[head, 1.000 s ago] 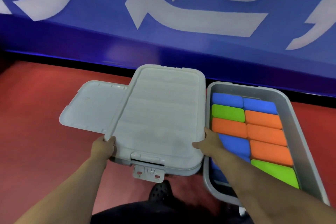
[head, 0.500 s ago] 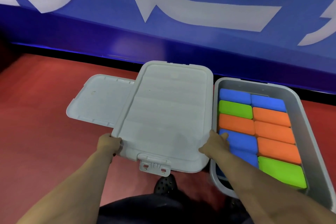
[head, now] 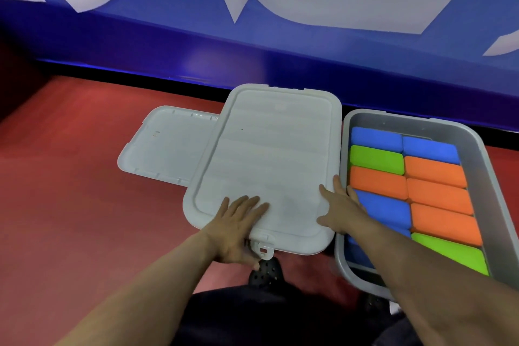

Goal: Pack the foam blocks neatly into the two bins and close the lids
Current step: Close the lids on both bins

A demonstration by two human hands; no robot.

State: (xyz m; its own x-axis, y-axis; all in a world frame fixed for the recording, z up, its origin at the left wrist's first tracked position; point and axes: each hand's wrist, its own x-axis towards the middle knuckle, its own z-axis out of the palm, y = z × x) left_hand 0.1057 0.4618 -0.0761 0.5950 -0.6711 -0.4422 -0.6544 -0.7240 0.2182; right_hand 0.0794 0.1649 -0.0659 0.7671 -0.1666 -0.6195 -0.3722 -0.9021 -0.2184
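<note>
From the head view, the left bin is hidden under its pale lid (head: 269,168), which lies flat across the top, so its blocks cannot be checked. The left hand (head: 238,229) lies flat on the lid's near left corner with fingers spread, its heel close to the front latch (head: 262,248). The right hand (head: 341,209) rests on the lid's near right edge, fingers straight and slightly fanned, right beside the rim of the neighbouring bin. Neither hand holds anything. The latch hangs down at the front edge (whether it has snapped home is too small to tell), so this first lid looks seated but perhaps not yet fastened.

The right bin (head: 494,196) stands open, touching or just beside the covered one. Its foam blocks (head: 435,171) lie in two tidy rows of blue, green and orange, filling the visible layer, so packing looks finished. A second lid (head: 165,146) lies on the red floor (head: 61,177) to the left, partly tucked beneath the first. By my reckoning, what remains is fastening the latch, then fetching that spare lid across and closing the right bin.
</note>
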